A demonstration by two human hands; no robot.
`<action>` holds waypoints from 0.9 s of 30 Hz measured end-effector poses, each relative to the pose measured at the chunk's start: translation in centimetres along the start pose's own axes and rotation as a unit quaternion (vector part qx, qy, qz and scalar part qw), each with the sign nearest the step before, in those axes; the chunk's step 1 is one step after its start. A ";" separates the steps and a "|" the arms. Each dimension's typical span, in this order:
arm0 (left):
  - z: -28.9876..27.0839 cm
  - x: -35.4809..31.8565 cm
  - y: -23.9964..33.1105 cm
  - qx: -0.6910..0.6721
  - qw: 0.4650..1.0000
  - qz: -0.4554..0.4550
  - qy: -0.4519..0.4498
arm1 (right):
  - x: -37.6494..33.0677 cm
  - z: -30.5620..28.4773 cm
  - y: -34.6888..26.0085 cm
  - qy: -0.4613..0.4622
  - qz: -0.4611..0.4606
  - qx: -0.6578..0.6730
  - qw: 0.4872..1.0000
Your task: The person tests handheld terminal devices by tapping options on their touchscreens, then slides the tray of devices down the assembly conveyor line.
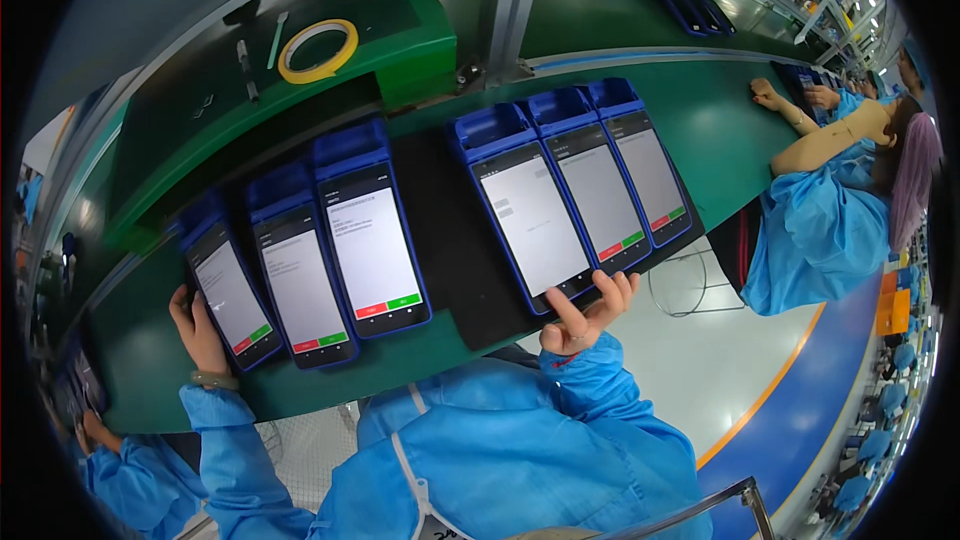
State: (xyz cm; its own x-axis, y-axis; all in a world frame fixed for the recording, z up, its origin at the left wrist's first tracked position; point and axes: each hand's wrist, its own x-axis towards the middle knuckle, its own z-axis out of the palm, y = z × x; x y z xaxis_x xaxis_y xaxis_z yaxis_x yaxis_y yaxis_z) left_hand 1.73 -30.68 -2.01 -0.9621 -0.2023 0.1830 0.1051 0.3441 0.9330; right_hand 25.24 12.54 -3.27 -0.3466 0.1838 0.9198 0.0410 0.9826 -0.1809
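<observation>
Six-sided view aside, two rows of blue handheld payment terminals lie on a black mat with their screens lit. At the left end, my left hand (203, 338) rests against the outer edge of the leftmost terminal (228, 285), its visible fingers apart. Beside that one lie a middle terminal (302, 280) and a larger-looking terminal (367, 240). My right hand (588, 315) has its index finger on the lower edge of a terminal (530, 225) with a mostly pale screen; its fingers are spread. Right of it lie another terminal (597, 190) and a third (645, 170). Most screens show red and green buttons.
A green raised shelf (400, 15) behind carries a yellow tape roll (318, 52), a pen (246, 70) and a thin pale tool (277, 40). A metal post (513, 10) rises behind the mat (465, 290). Co-workers in blue sit right (825, 230) and left (140, 485).
</observation>
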 end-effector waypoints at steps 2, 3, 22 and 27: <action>0.2 -0.2 0.5 0.019 1.000 0.002 0.011 | 0.1 0.6 0.4 0.043 -0.004 0.036 0.998; 0.4 -0.3 0.6 0.017 1.000 -0.002 0.019 | 0.1 1.1 0.4 0.063 0.007 0.037 0.997; 1.0 -0.3 5.7 0.362 0.931 0.049 -0.011 | 0.8 0.4 -0.3 0.058 0.073 0.144 0.985; 0.3 -1.1 6.8 0.386 0.919 0.075 -0.006 | 3.0 -0.8 -4.0 0.110 0.015 0.261 0.959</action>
State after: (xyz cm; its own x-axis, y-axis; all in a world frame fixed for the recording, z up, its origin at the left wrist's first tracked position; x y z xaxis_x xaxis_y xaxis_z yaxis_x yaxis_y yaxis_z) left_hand 3.49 -27.85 4.07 -0.9546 -0.0904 0.2837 0.0314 0.9170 0.3977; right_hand 24.75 9.15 0.48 -0.1441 0.2691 0.9523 -0.4463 0.8412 -0.3052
